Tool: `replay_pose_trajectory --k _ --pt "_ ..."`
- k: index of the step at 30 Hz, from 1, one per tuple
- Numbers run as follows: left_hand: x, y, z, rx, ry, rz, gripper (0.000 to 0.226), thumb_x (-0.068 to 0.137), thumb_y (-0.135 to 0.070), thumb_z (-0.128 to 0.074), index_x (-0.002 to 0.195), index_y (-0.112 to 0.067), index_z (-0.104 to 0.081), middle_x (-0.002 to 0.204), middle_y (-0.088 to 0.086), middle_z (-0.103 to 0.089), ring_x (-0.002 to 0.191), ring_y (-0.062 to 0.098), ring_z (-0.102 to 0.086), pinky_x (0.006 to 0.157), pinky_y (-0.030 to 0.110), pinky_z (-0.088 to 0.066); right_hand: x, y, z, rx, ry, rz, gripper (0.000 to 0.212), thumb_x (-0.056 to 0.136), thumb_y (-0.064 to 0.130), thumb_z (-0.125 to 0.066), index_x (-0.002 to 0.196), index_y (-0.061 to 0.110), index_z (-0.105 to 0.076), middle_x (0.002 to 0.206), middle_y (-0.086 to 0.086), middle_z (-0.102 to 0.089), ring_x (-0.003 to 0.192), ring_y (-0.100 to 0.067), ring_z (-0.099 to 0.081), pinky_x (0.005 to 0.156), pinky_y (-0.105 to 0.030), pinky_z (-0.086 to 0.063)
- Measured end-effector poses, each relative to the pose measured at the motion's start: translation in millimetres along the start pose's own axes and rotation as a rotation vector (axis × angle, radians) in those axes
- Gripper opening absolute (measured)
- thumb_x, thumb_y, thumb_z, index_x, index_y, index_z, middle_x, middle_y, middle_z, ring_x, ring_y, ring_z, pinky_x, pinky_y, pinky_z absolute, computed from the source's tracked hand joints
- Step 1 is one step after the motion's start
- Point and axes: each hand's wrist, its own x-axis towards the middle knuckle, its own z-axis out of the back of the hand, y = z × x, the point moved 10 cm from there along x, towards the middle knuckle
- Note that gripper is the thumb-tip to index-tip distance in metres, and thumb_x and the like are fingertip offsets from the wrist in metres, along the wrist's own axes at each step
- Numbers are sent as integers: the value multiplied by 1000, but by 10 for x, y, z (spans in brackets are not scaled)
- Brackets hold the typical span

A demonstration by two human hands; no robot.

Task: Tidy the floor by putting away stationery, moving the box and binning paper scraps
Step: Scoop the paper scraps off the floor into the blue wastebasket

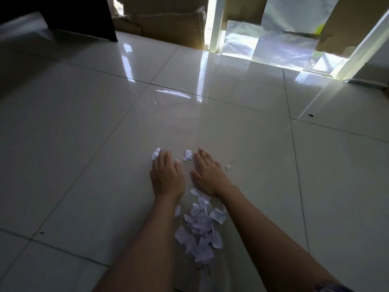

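Our left hand (166, 175) and right hand (207, 175) lie flat, holding nothing; paper scraps (200, 232) heaped on the floor (84, 123), unbinned.

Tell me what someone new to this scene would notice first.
Two bare hands lie flat on the glossy tiled floor at the centre, left hand beside right hand. Between the forearms sits a pile of torn paper scraps, with one stray scrap at the left fingertips and another scrap between the hands. Cardboard boxes stand at the back.
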Motion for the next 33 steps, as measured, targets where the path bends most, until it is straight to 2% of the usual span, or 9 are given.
replay_pose_trajectory --k 3,5,10,12,16,21,24,28,33 --pt "362 199 -159 149 209 31 55 101 -29 -26 149 -3 -21 160 12 -12 148 27 -8 119 38 -12 136 119 -34 -166 31 58 60 102 38 -23 152 15 2 161 -1 9 148 -21 6 118 -47 -2" --pt "412 287 -298 205 329 52 56 101 -31 -22 149 -1 -21 159 14 -14 149 28 -3 121 39 -7 143 140 -95 -237 57 80 61 102 42 -20 152 15 0 161 -1 4 148 -19 4 119 -47 -2" --pt "110 176 -341 173 243 -30 46 99 -29 -30 121 1 -57 147 19 -42 141 33 -30 111 45 -27 -87 236 -112 -250 -39 163 58 102 42 -22 150 11 -17 160 -4 -13 149 -20 -2 118 -47 -3" --pt "-76 107 -287 81 164 -83 53 92 -33 -25 93 1 -66 114 25 -65 109 38 -58 91 45 -45 -286 187 -175 -191 -60 155 55 101 40 -22 146 11 -29 157 -7 -23 148 -23 -10 118 -49 -9" --pt "-507 4 -238 159 113 -229 33 83 -22 -33 63 -9 -57 65 13 -61 61 34 -61 52 37 -50 -830 103 -209 -61 -254 190 50 95 37 -29 114 7 -64 126 -14 -63 126 -37 -52 98 -55 -45" --pt "-604 219 -156 20 97 -138 46 85 -33 -27 69 -4 -58 74 20 -61 71 38 -58 64 43 -50 -1491 -469 -115 185 -502 -44 52 90 39 -41 115 -1 -62 121 -20 -64 123 -42 -52 95 -52 -48" --pt "-629 294 -61 29 89 -89 44 87 -33 -32 75 -3 -61 86 20 -64 79 38 -58 69 40 -47 -1809 -816 -270 198 -438 -244 83 80 58 -35 138 -1 -42 148 -19 -38 142 -38 -23 116 -48 -17" --pt "-699 327 -58 -53 145 -12 35 91 -19 -46 63 0 -57 78 26 -65 79 41 -58 68 40 -46 -1861 -664 -584 49 -144 -143 126 59 95 -24 147 16 19 152 -9 28 137 -24 34 111 -39 23" --pt "-945 221 -28 -82 183 51 41 83 -30 -52 76 5 -73 86 18 -70 90 35 -56 76 36 -48 -1531 -138 -706 9 -122 41 120 53 94 -28 122 39 53 147 -15 39 130 -20 47 100 -37 39"
